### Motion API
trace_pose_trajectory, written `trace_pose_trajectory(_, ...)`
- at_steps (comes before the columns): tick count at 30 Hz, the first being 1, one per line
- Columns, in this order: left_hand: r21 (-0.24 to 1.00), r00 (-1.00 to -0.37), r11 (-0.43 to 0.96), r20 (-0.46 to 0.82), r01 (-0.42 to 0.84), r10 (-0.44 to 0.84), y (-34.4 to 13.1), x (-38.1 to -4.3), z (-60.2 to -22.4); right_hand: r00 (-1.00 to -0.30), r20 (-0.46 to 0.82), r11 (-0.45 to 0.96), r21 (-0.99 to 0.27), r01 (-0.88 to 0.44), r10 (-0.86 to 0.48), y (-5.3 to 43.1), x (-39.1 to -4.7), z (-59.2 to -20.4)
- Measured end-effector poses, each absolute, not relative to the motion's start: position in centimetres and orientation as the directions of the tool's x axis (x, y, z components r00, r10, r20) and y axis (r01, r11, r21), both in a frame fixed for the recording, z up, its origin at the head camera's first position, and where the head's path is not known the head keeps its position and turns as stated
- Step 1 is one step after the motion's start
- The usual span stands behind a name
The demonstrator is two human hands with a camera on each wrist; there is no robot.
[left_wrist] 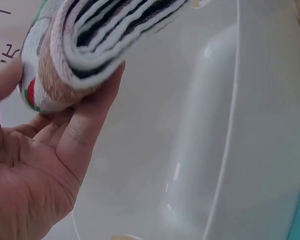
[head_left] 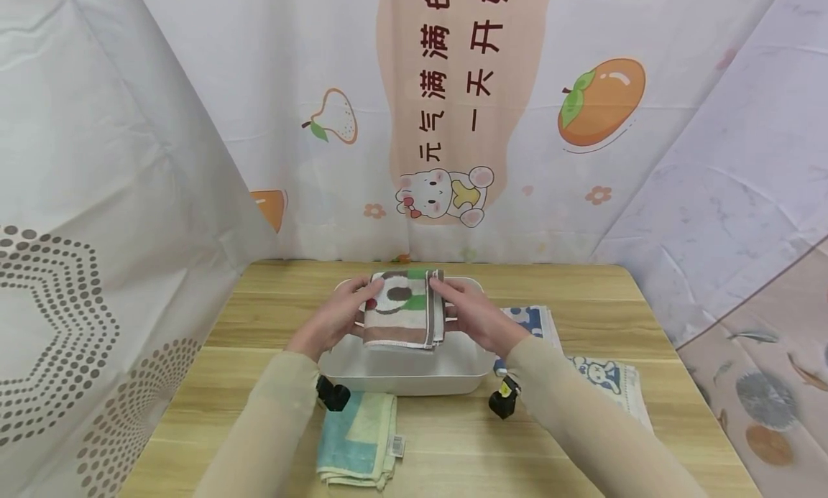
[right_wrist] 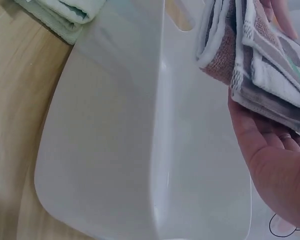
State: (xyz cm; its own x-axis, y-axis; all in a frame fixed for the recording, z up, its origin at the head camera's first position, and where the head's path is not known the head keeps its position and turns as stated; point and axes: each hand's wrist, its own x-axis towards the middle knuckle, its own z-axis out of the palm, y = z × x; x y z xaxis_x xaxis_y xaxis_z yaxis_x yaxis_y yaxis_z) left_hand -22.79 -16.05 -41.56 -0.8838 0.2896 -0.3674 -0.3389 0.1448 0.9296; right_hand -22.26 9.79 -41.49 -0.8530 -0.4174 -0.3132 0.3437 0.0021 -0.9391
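Where hung down the far left, white cloth (head_left: 58,268) printed with rings of grey-brown dots. Alongside, wood-grain tabletop (head_left: 213,412). Next, left sleeve (head_left: 261,426), cream, long, with black wrist camera (head_left: 333,394) at the cuff. Just beyond the cuff, flat on the wood, folded blue-and-cream towel (head_left: 352,440), white label (head_left: 397,446) projecting from the right edge.

Left hand (head_left: 333,320): gripping the left side of the folded flower-print towel (head_left: 398,318), thumb on the upper face, fingers underneath. Said towel: raised over the interior of the white plastic basin (head_left: 407,386), off the tabletop; brown-centred white bloom, green patches, brown bands, red spot at left; several layers, fold ends visible to both wrist cameras. Behind, white curtain (head_left: 356,45) with dark red Chinese characters, orange fruit and a cartoon animal.

Right hand (head_left: 481,315): gripping the towel's right side, thumb above, fingers below. Right sleeve (head_left: 582,412), matching cream, second wrist camera (head_left: 504,399) at the cuff. Right of the basin, blue-and-white towel (head_left: 527,318), partly hidden by the arm. Farther right, bear-print towel (head_left: 598,374), white and blue, partly covered by the sleeve. At far right, pinkish-beige printed cloth (head_left: 763,390).
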Motion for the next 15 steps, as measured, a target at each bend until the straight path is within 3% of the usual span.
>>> trace_pose_trajectory(15, 0.882, -0.863, 0.286, -0.445, -0.375, 0.238, -16.3, -25.0, -41.2, -0.870, -0.372, 0.176, -0.927, 0.330, -0.323, 8.4, -23.8, -41.2)
